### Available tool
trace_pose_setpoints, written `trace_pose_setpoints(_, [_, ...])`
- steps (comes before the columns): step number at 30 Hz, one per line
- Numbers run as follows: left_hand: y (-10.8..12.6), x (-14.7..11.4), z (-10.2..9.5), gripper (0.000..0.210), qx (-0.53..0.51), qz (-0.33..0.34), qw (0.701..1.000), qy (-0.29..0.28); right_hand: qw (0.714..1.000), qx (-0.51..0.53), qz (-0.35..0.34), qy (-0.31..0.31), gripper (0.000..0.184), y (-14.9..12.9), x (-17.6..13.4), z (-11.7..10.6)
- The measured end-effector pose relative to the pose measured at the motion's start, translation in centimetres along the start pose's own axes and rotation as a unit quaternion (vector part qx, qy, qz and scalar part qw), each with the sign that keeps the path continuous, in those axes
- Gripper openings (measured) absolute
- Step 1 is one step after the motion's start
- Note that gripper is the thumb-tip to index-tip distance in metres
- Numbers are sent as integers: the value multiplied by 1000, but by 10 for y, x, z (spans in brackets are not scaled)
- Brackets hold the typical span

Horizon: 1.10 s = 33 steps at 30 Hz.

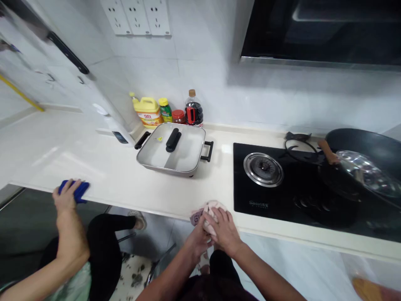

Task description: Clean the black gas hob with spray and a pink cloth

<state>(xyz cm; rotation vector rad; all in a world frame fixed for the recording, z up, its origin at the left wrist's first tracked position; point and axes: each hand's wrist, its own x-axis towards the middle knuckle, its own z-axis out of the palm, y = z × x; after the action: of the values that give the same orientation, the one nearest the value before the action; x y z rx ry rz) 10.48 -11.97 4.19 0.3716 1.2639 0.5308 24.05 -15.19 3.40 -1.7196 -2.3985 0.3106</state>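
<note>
A pale pink cloth (211, 207) is bunched up at the front edge of the white counter (175, 192), left of the stove. My right hand (224, 230) presses on it from above, fingers curled over the folds. From below and to the left, my left hand (199, 237) grips the same cloth, thumb against its side. A darker flap with lettering sticks out on the left. Behind the cloth stands a square electric pan (171, 156) with a glass lid and black handles.
A black gas stove (297, 188) lies at right, with a wok (354, 138) and a shiny metal lid (366, 171). Bottles, including a yellow detergent jug (148, 113), line the wall. At left, another person's hand (66, 197) holds a blue cloth (80, 191) on the counter edge.
</note>
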Motion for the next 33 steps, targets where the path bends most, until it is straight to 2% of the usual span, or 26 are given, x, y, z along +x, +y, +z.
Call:
trace_pose_setpoints(2, [9,-7,-18,82,29,19,995,89,999,-27,26,-7,94,-13,22,9])
trace_pose_setpoints(4, [22,-16,-42,76,58,68,977,193,998,-44,35,10,90,-22,39,17])
trace_pose_setpoints(7, [46,-30,-75,72,116,181,920,327,997,-62,26,37,79,-29,52,24])
trace_pose_setpoints(9, [63,-35,-90,68,170,264,876,366,997,-65,16,40,79,-28,50,26])
trace_pose_setpoints(11, [80,-32,-96,60,245,342,829,368,997,-61,10,36,84,-20,41,25])
trace_pose_setpoints(14, [99,-13,-92,44,359,422,757,345,998,-54,16,27,86,5,14,21])
trace_pose_setpoints(18, [106,20,-78,37,480,441,689,316,995,-78,50,32,91,70,-47,16])
trace_pose_setpoints(20, [103,30,-73,36,523,440,663,304,990,-107,80,51,83,111,-84,12])
trace_pose_setpoints(23, [96,36,-68,36,556,443,639,294,973,-147,168,66,72,175,-141,0])
trace_pose_setpoints(26, [94,37,-66,40,575,444,621,295,948,-189,246,71,62,221,-185,-19])
trace_pose_setpoints(29, [94,39,-66,45,611,443,584,298,933,-220,278,71,48,234,-198,-36])
trace_pose_setpoints(31, [95,41,-65,50,634,443,559,299,924,-222,305,59,43,222,-186,-43])
trace_pose_setpoints(33, [95,42,-64,55,647,438,549,297,926,-195,322,28,46,196,-160,-46])
